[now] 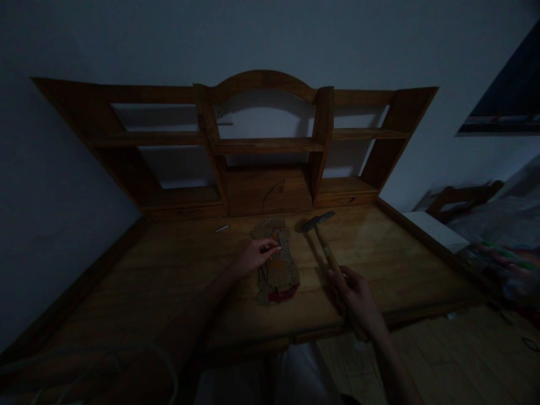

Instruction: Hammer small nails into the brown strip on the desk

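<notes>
Your left hand point(254, 256) rested on the ragged, flat tan piece with reddish patches point(282, 277), which lay near the middle of the brown wooden desk top point(160, 270). Its fingertips point(274, 247) were pinched together over the piece's upper half. The dim picture did not show whether they gripped anything small, so treat that as undetermined. Your right hand point(353, 293) was closed around the lower end of the light wooden handle of the hammer with the dark metal head point(327, 247). The handle ran from that hand toward 11 o'clock. The head sat at 1 o'clock from the tan piece, near it but apart from it, and whether it touched the desk top could not be told. A short, thin, bright metal pin point(222, 228) lay loose on the desk top at 10 o'clock from your left hand, well apart from both hands. The brown wooden shelf unit with the arched top point(261, 143) stood at 12 o'clock along the back edge of the desk. Judged from this layout, the work was at an early stage: the tool was gripped and the piece was steadied. No fastener showed standing in the piece, the hammer head was off the piece, and the loose pin was untouched.
</notes>
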A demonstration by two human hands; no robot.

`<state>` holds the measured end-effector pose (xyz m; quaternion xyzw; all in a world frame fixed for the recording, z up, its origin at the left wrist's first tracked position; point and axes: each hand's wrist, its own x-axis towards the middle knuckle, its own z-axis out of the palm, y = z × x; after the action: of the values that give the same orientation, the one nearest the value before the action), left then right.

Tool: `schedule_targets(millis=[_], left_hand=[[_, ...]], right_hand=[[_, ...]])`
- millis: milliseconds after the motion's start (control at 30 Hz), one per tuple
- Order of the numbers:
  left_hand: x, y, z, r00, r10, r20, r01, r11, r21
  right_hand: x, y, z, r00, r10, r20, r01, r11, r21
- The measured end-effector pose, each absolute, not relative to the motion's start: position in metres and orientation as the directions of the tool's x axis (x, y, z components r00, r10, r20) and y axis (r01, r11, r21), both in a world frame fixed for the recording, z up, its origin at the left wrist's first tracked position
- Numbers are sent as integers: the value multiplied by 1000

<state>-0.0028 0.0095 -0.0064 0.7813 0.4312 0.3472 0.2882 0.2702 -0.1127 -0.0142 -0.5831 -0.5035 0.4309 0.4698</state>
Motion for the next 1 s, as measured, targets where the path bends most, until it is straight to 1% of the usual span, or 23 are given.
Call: schedule_targets(millis=[200,367,567,667,833,1000], left_hand=[[-4,8,-3,401,868,293,481,-472,739],[-4,10,-9,403,866,298,483,-477,734],[-4,9,-4,486,791,372,465,-594,657],[-3,8,-2,509,767,392,460,-626,630],[-1,8,-3,518,753,407,474,-648,596],[1,7,-3,506,768,392,498,-631,595]], right_hand=[[270,-112,-10,137,990,-37,202,-65,-977],[269,-115,-5,126,990,-64,174,-85,-981],[270,-114,-8,125,991,-40,196,-64,-978],[270,-114,-9,116,992,-40,190,-62,-980],[271,-114,-12,97,994,-51,155,-66,-986],[271,-115,-11,104,993,-55,165,-71,-984]])
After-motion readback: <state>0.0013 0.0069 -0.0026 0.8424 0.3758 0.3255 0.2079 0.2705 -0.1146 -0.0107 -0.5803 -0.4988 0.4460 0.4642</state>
